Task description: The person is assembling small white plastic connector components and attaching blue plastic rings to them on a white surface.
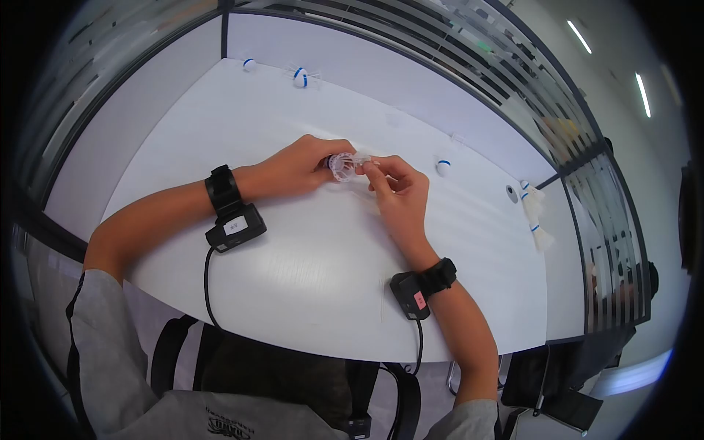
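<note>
Over the middle of the white table (315, 271), my left hand (304, 165) is closed around the left side of a clear plastic cage-like piece (342, 167) with a round, ribbed end. My right hand (402, 189) pinches at its right side with thumb and forefinger, where a thin clear part (362, 159) shows. What exactly sits between those right fingertips is too small to make out. Both wrists carry black strapped devices, the left one (236, 226) and the right one (411, 295), each with a cable running down.
Blue-banded white balls lie toward the back: one ball (249, 65), another with thin spokes (301, 77), and one (443, 166) right of my hands. Shuttlecocks (537, 227) and a small round roll (512, 193) are at the right. Partition panels (367, 55) enclose the table's back and sides.
</note>
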`<state>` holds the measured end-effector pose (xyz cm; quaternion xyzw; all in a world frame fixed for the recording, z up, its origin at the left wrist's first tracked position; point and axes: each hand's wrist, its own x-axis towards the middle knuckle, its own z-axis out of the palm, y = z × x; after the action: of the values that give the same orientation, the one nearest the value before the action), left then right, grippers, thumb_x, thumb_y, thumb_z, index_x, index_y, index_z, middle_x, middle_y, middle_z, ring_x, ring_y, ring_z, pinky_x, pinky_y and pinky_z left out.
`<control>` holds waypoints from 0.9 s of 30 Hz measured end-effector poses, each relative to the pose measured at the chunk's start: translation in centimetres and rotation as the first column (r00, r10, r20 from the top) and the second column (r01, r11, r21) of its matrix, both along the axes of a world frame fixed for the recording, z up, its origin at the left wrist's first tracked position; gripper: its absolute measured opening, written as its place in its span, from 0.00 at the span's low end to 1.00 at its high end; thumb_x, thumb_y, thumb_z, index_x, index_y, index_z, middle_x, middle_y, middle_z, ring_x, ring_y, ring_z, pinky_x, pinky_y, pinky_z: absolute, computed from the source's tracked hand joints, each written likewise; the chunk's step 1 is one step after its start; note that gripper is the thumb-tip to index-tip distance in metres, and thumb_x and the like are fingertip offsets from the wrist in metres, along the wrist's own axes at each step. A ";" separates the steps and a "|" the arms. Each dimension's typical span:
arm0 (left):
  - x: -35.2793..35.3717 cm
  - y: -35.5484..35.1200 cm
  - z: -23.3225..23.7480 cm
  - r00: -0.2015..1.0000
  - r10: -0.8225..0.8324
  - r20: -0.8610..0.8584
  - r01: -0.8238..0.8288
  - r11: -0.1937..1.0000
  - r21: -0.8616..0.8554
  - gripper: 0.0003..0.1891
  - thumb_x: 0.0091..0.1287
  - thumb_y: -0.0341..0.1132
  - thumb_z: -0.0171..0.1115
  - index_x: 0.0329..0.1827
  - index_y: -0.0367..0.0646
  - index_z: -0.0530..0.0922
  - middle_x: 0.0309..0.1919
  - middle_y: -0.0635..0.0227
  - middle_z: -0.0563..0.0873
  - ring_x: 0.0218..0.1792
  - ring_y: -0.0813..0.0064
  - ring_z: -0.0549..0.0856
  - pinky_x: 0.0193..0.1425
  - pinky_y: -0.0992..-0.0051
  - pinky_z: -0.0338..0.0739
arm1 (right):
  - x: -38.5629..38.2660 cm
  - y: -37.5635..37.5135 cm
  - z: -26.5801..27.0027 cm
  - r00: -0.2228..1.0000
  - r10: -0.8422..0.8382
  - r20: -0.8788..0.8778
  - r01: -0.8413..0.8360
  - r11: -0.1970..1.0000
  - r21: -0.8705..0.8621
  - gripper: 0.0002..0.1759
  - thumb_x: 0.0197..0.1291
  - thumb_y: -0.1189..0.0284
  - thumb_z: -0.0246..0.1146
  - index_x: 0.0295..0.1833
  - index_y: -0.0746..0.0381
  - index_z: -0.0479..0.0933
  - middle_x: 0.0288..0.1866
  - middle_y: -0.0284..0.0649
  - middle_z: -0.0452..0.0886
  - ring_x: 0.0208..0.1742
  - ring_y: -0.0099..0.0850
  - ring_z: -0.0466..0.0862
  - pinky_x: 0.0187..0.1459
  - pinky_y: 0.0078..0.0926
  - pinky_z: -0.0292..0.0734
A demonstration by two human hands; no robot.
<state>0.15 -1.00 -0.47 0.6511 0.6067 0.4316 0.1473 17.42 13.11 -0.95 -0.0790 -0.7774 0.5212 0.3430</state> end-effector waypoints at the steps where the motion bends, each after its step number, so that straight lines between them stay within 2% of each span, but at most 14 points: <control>1: 0.1 0.0 0.1 1.000 0.011 -0.012 -0.011 1.000 0.005 0.15 0.68 0.23 0.65 0.57 0.39 0.81 0.41 0.54 0.90 0.40 0.57 0.89 0.46 0.65 0.80 | 0.0 0.1 -0.1 1.000 0.004 -0.011 -0.004 1.000 -0.003 0.06 0.72 0.75 0.68 0.48 0.67 0.88 0.39 0.34 0.92 0.31 0.14 0.78 0.27 0.17 0.69; 3: 0.3 -0.1 0.2 0.999 0.029 -0.036 -0.029 1.000 0.012 0.15 0.68 0.23 0.65 0.57 0.39 0.81 0.41 0.55 0.90 0.39 0.57 0.89 0.47 0.66 0.80 | -0.2 0.2 -0.4 0.999 0.010 -0.033 -0.010 1.000 -0.012 0.06 0.72 0.75 0.68 0.47 0.66 0.88 0.38 0.33 0.92 0.31 0.13 0.77 0.25 0.17 0.67; 4: 0.3 -0.2 0.3 0.999 0.031 -0.040 -0.031 0.999 0.011 0.14 0.69 0.25 0.67 0.56 0.37 0.81 0.39 0.55 0.90 0.38 0.62 0.88 0.47 0.67 0.80 | -0.2 0.1 -0.5 0.999 0.004 -0.044 -0.005 1.000 -0.019 0.05 0.71 0.75 0.69 0.46 0.65 0.88 0.36 0.32 0.91 0.29 0.12 0.76 0.25 0.17 0.66; 7: 0.3 0.0 0.2 0.999 0.028 -0.021 -0.028 1.000 0.001 0.14 0.68 0.26 0.67 0.56 0.37 0.81 0.39 0.55 0.90 0.38 0.61 0.88 0.47 0.67 0.80 | -0.2 0.5 -0.7 1.000 -0.029 0.006 0.029 1.000 0.007 0.05 0.70 0.74 0.69 0.45 0.64 0.88 0.34 0.31 0.90 0.27 0.11 0.75 0.24 0.17 0.64; 9: 0.2 0.0 0.3 0.999 0.011 -0.045 -0.011 1.000 -0.008 0.14 0.69 0.26 0.67 0.57 0.37 0.80 0.38 0.55 0.90 0.35 0.65 0.87 0.44 0.69 0.79 | -0.4 0.4 -0.8 0.998 -0.022 -0.059 0.022 1.000 0.007 0.06 0.70 0.73 0.68 0.44 0.63 0.88 0.31 0.30 0.89 0.23 0.11 0.71 0.23 0.17 0.61; 12: 0.5 0.0 0.6 0.999 0.029 -0.032 -0.031 0.998 -0.055 0.14 0.68 0.23 0.65 0.57 0.36 0.81 0.40 0.54 0.90 0.40 0.63 0.89 0.50 0.68 0.81 | -0.3 0.5 -0.7 1.000 -0.023 -0.010 0.023 1.000 0.014 0.06 0.71 0.73 0.68 0.43 0.63 0.88 0.29 0.30 0.88 0.18 0.11 0.67 0.22 0.17 0.59; 14: 0.5 0.0 0.7 0.999 0.030 -0.027 -0.032 0.997 -0.075 0.15 0.68 0.23 0.65 0.57 0.36 0.81 0.40 0.54 0.90 0.40 0.62 0.89 0.52 0.68 0.81 | -0.1 0.4 -0.6 1.000 -0.024 0.000 0.024 0.999 0.023 0.06 0.71 0.73 0.68 0.42 0.63 0.88 0.28 0.30 0.88 0.18 0.11 0.66 0.21 0.17 0.59; 17: 0.3 0.1 0.0 0.998 -0.008 -0.069 0.009 1.000 0.019 0.14 0.67 0.22 0.64 0.56 0.37 0.81 0.36 0.55 0.89 0.34 0.64 0.87 0.44 0.68 0.79 | -0.2 0.2 -0.4 1.000 -0.020 -0.009 0.020 0.999 0.043 0.06 0.70 0.73 0.68 0.42 0.63 0.87 0.28 0.30 0.88 0.19 0.11 0.65 0.21 0.18 0.58; 23: 0.5 0.0 0.4 0.998 -0.017 -0.058 0.019 0.999 0.033 0.14 0.66 0.20 0.64 0.54 0.37 0.82 0.37 0.55 0.89 0.35 0.65 0.86 0.46 0.68 0.79 | 0.0 0.0 -0.2 1.000 0.007 -0.008 -0.006 1.000 0.019 0.06 0.71 0.72 0.68 0.42 0.64 0.87 0.30 0.30 0.89 0.19 0.11 0.65 0.22 0.18 0.58; 26: 0.4 0.0 0.3 0.999 -0.017 -0.046 0.017 1.000 0.016 0.14 0.66 0.20 0.64 0.54 0.37 0.82 0.38 0.56 0.90 0.36 0.66 0.86 0.46 0.68 0.79 | 0.3 -0.3 0.5 0.998 -0.005 0.057 0.005 1.000 0.015 0.07 0.71 0.72 0.68 0.42 0.64 0.87 0.30 0.30 0.89 0.19 0.11 0.65 0.22 0.18 0.58; 27: 0.4 0.0 0.3 0.999 -0.018 -0.044 0.018 1.000 0.021 0.13 0.67 0.20 0.64 0.54 0.37 0.82 0.38 0.56 0.90 0.36 0.66 0.86 0.46 0.69 0.79 | 0.5 -0.3 0.8 0.995 0.002 0.095 -0.004 1.000 0.017 0.07 0.72 0.71 0.68 0.42 0.64 0.86 0.33 0.31 0.90 0.23 0.12 0.69 0.24 0.18 0.62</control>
<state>0.60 -1.00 -0.12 0.6673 0.5993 0.4224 0.1310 17.87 12.83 -0.18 -0.0997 -0.7974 0.5109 0.3053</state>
